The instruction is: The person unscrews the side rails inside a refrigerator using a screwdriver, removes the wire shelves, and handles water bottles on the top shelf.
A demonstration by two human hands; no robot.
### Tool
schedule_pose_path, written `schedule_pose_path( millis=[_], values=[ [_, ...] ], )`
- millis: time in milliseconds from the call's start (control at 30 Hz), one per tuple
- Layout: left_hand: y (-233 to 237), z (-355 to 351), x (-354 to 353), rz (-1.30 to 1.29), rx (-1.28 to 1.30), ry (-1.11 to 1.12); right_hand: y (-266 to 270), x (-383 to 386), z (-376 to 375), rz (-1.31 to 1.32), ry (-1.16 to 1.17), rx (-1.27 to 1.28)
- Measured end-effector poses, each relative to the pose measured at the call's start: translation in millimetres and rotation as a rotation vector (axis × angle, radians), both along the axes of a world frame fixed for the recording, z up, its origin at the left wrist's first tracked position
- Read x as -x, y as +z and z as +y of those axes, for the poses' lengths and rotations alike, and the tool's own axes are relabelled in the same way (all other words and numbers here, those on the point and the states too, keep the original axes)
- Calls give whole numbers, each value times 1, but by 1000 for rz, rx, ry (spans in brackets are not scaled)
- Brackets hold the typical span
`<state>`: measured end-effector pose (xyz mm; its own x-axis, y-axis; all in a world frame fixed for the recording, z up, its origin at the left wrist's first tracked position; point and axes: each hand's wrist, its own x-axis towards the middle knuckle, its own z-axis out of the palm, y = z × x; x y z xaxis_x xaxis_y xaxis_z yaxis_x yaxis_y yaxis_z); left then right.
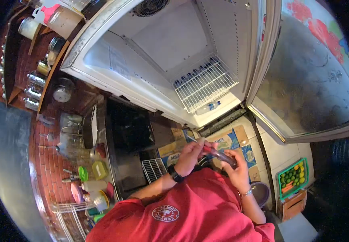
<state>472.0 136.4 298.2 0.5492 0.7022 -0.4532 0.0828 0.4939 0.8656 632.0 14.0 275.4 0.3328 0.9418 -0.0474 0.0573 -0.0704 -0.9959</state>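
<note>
**Two hands hold a long tool by an open fridge**

A person in a red shirt [206,209] has both hands near the middle of the frame. The left hand [188,156], with a black watch [176,174] on its wrist, grips a long red and dark tool [208,149] near its thin end. The right hand [237,167], with a shiny band [245,193] on its wrist, holds the fat, dark end. The tool is tilted, with its thin end up and to the left.

At the top middle is a big white fridge [166,48] with its door [303,88] wide open to the right. Inside is a white wire shelf [206,82]. A clear bottle [207,108] lies at the bottom of the fridge.

Flat cardboard [225,140] is on the floor, just past the hands. A white rack [154,171] is left of them. At the lower right is a green basket [280,186] with green and yellow fruit [290,177] and carrots [287,188]. Jars [33,90] stand on a shelf [50,80] at the upper left.
</note>
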Motion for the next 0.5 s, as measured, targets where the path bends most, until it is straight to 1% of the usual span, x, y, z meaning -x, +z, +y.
schedule_pose_path(
  millis=[33,67,100,133,200,233,333,367,400,467,500],
  values=[
    [-1,6,1,-66,-23,-48,7,1,3,-61,14,-9],
    [-2,10,5,-67,-43,-74,17,2,5,-122,31,-14],
    [-3,14,9,-70,-63,-99,35,5,10,-98,127,134],
    [-4,19,14,-73,-83,-124,39,9,17,-68,141,170],
    [8,34,19,-75,-138,-186,43,16,29,-12,162,238],
    [17,42,18,-81,-170,-214,37,24,35,106,98,162],
    [32,61,12,-262,-255,-130,35,31,58,-110,9,15],
    [42,69,12,-247,-250,-142,36,29,63,-74,29,28],
    [46,78,11,-258,-227,-105,40,27,71,-109,49,0],
    [49,84,5,-279,-171,-12,52,20,87,-179,105,-46],
    [48,84,-1,-278,-152,84,53,16,96,-155,147,-39]
  ],
)
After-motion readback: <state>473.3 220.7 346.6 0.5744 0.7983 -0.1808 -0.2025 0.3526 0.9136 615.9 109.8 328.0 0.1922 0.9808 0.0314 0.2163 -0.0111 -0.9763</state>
